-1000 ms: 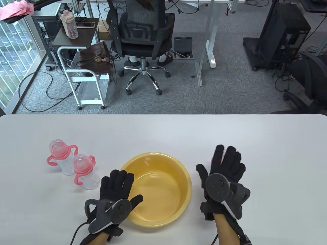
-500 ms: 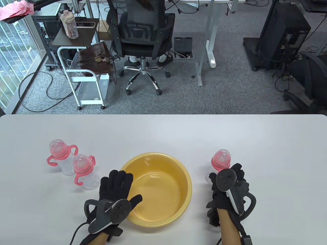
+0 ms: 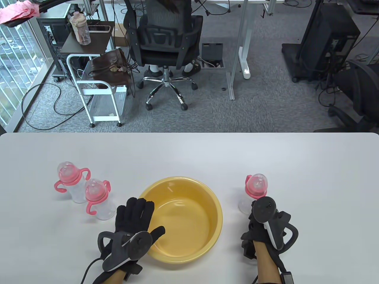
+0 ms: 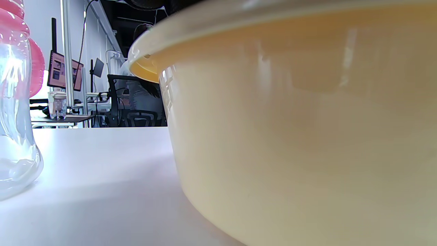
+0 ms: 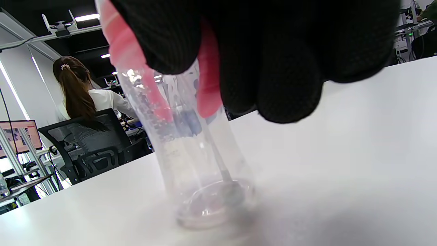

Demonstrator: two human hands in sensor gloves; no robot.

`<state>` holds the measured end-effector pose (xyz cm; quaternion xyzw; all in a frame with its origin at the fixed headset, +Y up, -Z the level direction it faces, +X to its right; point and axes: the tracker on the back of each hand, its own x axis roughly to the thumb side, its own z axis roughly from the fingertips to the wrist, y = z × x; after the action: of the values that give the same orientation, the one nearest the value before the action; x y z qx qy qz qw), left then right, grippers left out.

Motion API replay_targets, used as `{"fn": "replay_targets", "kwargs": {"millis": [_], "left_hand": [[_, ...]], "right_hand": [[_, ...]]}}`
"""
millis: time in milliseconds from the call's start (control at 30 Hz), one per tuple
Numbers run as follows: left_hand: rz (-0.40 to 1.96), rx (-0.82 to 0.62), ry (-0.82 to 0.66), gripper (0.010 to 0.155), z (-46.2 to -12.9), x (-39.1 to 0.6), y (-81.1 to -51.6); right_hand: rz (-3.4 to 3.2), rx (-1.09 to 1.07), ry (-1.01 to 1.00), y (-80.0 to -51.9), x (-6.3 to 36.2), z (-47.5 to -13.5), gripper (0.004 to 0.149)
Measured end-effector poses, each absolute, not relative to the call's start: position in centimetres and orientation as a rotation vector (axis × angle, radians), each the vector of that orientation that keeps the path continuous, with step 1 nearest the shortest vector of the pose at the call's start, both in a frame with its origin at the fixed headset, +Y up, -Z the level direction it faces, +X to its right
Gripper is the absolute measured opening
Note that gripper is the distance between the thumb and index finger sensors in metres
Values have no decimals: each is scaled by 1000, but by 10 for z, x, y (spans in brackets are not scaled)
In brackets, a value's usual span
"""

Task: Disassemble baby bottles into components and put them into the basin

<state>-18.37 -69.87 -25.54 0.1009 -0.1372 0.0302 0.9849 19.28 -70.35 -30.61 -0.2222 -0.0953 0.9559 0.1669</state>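
Note:
A clear baby bottle (image 3: pixel 256 185) with a pink collar and dome cap stands right of the yellow basin (image 3: pixel 180 179). My right hand (image 3: pixel 255 213) grips this bottle from the near side. In the right wrist view the gloved fingers (image 5: pixel 273 51) curl round the bottle (image 5: pixel 191 153) and its pink handles, and its base is on the table. My left hand (image 3: pixel 134 211) lies flat on the table with straight fingers, its thumb against the basin's near-left rim. Two more pink-handled bottles (image 3: pixel 69 177) (image 3: pixel 96 195) stand left of the basin. The basin wall (image 4: pixel 307 136) fills the left wrist view.
The white table (image 3: pixel 189 153) runs bare toward its far edge. Beyond it are an office chair (image 3: pixel 165 44) with a seated person, a white cart (image 3: pixel 97 88) and desks. One left bottle (image 4: pixel 13 119) stands close beside my left hand.
My right hand, first spread over the right bottle, has drawn back and closed round its body. The bottle's cap now shows and has shifted slightly. My left hand has not moved.

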Motion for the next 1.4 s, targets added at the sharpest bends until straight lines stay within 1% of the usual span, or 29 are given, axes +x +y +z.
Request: {"fn": "replay_targets", "kwargs": {"millis": [100, 233, 300, 400, 567, 600, 667, 800, 867, 933, 1000, 1100, 1233, 1400], "left_hand": [[66, 206, -272, 83, -256, -185, -698], [72, 208, -268, 83, -256, -186, -698], [71, 191, -272, 84, -257, -187, -696], [107, 209, -262, 85, -258, -192, -691], [167, 224, -262, 87, -258, -204, -686], [178, 223, -260, 88, -258, -207, -687], [191, 235, -250, 90, -259, -211, -687], [234, 266, -254, 94, -257, -217, -684], [274, 305, -288, 96, -256, -217, -682], [317, 303, -322, 98, -255, -216, -679], [363, 252, -376, 101, -254, -214, -677], [408, 239, -414, 103, -252, -209, -674], [407, 242, -452, 103, -247, -201, -673], [466, 253, -463, 95, -245, -201, -671]], "right_hand": [[2704, -619, -297, -699, 194, -305, 44], [2635, -534, -401, -673, 189, -302, 44], [2604, -426, -466, -655, 181, -301, 44], [2557, -277, -533, -632, 159, -298, 44], [2358, -21, -357, -615, 125, -300, 42], [2330, 63, -316, -615, 117, -301, 42], [2261, 125, -236, -618, 105, -302, 42], [2021, 384, -49, -639, 80, -308, 42], [1951, 467, 16, -646, 69, -308, 42], [1963, 531, 39, -648, 59, -306, 42], [1992, 616, 36, -648, 50, -303, 42], [2021, 715, 92, -649, 40, -301, 42], [2023, 756, 138, -655, 34, -301, 42], [1937, 726, 217, -662, 36, -304, 46]]}}
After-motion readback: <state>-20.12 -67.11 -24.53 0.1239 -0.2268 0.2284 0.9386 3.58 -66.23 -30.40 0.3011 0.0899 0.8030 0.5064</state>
